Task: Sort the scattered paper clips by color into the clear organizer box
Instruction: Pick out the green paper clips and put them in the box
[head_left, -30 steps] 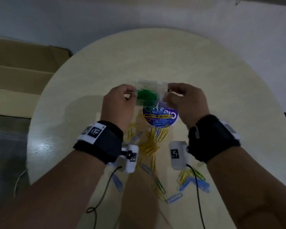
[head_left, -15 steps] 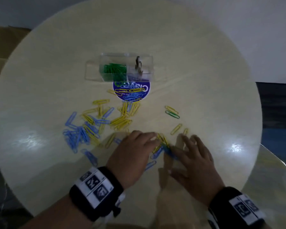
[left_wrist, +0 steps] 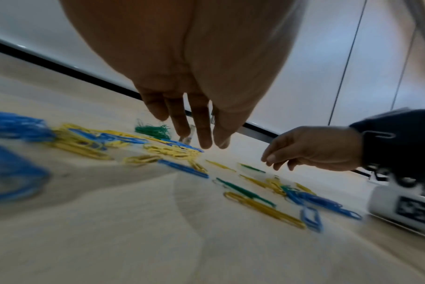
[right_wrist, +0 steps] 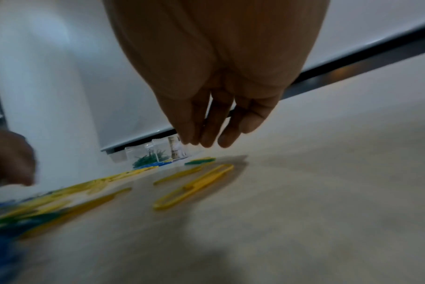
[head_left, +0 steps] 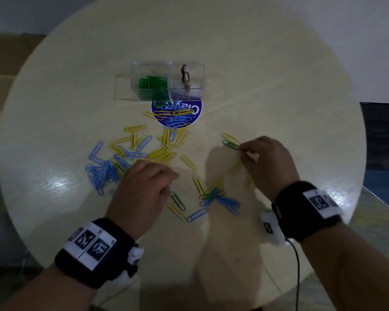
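Note:
The clear organizer box point(head_left: 144, 70) stands at the table's far middle, with green clips point(head_left: 153, 85) in its left compartment. Blue, yellow and a few green paper clips lie scattered in front of it. A single green clip point(head_left: 230, 144) lies flat at the right, next to a yellow one point(head_left: 230, 138). My right hand point(head_left: 241, 151) reaches it with straight fingers, their tips just above its near end point(right_wrist: 199, 162). My left hand point(head_left: 171, 178) hovers over the yellow pile point(head_left: 162, 156), fingers relaxed and holding nothing point(left_wrist: 201, 140). Another green clip point(head_left: 177, 200) lies beside the left hand.
A round purple sticker point(head_left: 176, 113) on the round table point(head_left: 279, 86) lies under some clips. A dark clip-like object point(head_left: 185, 75) stands in the box's right compartment. A blue heap point(head_left: 101, 171) lies at left, a mixed heap point(head_left: 218, 196) between my wrists. Cardboard boxes point(head_left: 0, 63) stand beyond the table's left.
A second ago both hands held the box; it now stands on the table. Since half a second ago the right hand moved away to the green clip, and the left hand shifted left.

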`<act>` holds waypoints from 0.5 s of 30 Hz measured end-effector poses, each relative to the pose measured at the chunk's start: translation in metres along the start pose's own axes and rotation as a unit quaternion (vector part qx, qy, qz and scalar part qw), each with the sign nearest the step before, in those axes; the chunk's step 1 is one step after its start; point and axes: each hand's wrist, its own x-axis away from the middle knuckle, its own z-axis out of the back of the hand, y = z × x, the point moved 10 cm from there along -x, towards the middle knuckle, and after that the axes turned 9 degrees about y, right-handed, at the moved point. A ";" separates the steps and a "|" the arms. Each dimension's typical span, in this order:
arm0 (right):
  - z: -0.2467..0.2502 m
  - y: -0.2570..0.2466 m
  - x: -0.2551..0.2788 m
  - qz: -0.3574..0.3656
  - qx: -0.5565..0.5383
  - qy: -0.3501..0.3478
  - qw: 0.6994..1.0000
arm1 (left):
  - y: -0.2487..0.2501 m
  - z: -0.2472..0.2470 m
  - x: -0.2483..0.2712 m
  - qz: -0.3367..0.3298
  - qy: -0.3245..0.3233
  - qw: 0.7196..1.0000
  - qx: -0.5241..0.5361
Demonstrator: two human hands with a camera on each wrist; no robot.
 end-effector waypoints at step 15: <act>-0.037 -0.004 0.010 -0.045 0.054 -0.165 0.984 | 0.004 -0.012 0.023 -0.022 -0.032 0.999 -0.024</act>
